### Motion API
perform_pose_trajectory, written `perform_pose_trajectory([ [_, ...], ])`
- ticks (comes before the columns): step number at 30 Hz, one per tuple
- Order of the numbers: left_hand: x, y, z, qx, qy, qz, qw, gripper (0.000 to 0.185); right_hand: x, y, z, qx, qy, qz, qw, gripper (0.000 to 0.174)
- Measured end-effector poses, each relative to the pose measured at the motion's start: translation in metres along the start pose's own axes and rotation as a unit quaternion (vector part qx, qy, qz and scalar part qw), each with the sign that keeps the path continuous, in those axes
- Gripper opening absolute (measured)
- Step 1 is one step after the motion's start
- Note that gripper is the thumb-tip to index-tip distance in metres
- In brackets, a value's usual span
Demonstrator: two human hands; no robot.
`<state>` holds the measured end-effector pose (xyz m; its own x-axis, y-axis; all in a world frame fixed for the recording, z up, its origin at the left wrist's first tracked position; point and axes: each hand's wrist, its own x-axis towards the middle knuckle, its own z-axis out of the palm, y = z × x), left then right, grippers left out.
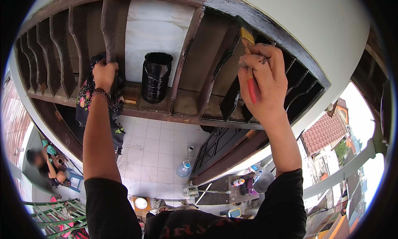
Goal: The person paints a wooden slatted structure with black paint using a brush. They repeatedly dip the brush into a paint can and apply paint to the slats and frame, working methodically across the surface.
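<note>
My right hand (267, 75) grips a paintbrush (247, 36) with a red-ended handle and a yellowish ferrule. Its dark bristles touch the upper rail (230, 8) of a wooden transom frame, where grey-black paint partly covers the brown. Farther left, my left hand (105, 74) is closed around the lower part of a curved brown slat (108, 30). A dark floral cloth (85, 99) hangs over the ledge beside that wrist. Between my hands, a black-coated cylindrical container (157, 77) stands on the ledge before a pale panel (158, 27). Slats at the right are black; those at left are brown.
Below lie a tiled floor (149, 145), a large water bottle (184, 169) and a dark door (214, 148). A spray can (238, 182) and a purple bucket (253, 186) sit lower right. A person (49, 167) is at the lower left, near a blue stool (74, 180).
</note>
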<state>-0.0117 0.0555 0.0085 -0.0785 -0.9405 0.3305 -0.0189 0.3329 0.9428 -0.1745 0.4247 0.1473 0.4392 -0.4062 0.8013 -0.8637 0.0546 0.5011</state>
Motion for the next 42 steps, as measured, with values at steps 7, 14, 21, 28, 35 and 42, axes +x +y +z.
perform_pose_trajectory([
  [7, 0.0, 0.003, -0.003, 0.048, -0.006, 0.004, 0.999, 0.037, -0.034, -0.03, 0.007, 0.028, -0.246, -0.018, 0.969, 0.042],
  [14, -0.004, 0.006, -0.005, 0.063, 0.008, 0.017, 0.998, 0.037, -0.057, -0.023, 0.02, -0.001, -0.219, -0.019, 0.975, 0.039],
  [21, -0.01, 0.011, -0.005, 0.044, 0.013, 0.01, 0.999, 0.034, -0.088, -0.024, 0.025, 0.037, -0.161, 0.012, 0.986, 0.042],
  [28, -0.01, 0.014, -0.005, 0.053, 0.016, 0.009, 0.998, 0.037, -0.083, -0.039, 0.012, 0.203, -0.264, 0.101, 0.937, 0.021],
  [35, -0.012, 0.011, -0.005, 0.049, 0.016, 0.025, 0.998, 0.038, -0.053, 0.035, 0.024, 0.345, -0.181, 0.389, 0.835, 0.006],
  [42, -0.006, 0.006, -0.004, 0.058, 0.01, 0.008, 0.998, 0.035, -0.076, 0.008, 0.009, 0.21, -0.094, 0.151, 0.961, 0.016],
])
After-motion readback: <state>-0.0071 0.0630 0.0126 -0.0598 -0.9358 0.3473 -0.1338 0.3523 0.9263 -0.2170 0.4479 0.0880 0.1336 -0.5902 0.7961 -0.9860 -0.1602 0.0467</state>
